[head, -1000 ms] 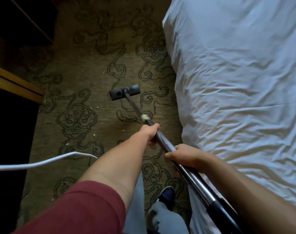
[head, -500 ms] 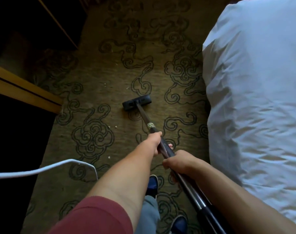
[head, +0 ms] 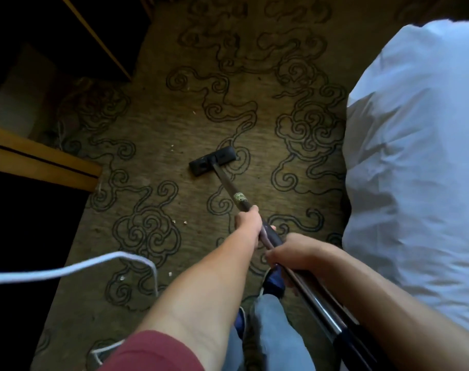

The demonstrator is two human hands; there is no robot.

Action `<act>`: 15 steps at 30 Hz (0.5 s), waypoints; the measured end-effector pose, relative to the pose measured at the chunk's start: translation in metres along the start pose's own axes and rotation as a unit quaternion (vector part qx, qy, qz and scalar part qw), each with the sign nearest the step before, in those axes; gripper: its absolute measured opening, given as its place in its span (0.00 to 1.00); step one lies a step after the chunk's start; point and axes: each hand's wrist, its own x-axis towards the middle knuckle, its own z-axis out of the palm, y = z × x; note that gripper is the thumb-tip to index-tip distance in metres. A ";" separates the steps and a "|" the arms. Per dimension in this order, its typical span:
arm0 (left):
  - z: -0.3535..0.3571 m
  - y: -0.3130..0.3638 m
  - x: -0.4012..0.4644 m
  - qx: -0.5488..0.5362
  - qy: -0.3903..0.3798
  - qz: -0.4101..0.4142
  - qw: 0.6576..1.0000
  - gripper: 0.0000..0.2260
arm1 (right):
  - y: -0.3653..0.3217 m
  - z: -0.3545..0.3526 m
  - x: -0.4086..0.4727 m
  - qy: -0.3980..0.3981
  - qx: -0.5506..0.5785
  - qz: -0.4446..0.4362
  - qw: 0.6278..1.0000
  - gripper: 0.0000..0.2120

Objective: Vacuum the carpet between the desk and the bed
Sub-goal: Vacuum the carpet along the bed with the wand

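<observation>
The carpet [head: 158, 135] runs ahead of us between desk [head: 40, 162] and bed [head: 415, 156]. Our wand [head: 228, 183] slants forward-left to the floor head [head: 213, 164]. Our left hand [head: 248, 220], nearer it, and right hand [head: 289, 253] both grip the wand.

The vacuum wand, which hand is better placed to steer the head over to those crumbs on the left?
Probably the left hand: it grips the wand furthest forward, nearest the head, on the crumbs' side. The right hand holds further back, beside the bed.
</observation>
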 end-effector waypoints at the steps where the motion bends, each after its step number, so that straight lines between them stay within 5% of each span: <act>1: 0.004 0.012 0.005 -0.012 -0.002 -0.006 1.000 0.15 | -0.009 -0.012 0.006 -0.005 -0.009 -0.001 1.000 0.08; 6: 0.005 0.059 0.021 -0.056 -0.006 -0.005 0.998 0.10 | -0.048 -0.042 0.024 -0.040 -0.028 0.003 0.999 0.09; 15: -0.013 0.145 0.076 -0.013 0.012 0.009 1.000 0.17 | -0.130 -0.074 0.071 -0.057 0.009 -0.011 0.998 0.14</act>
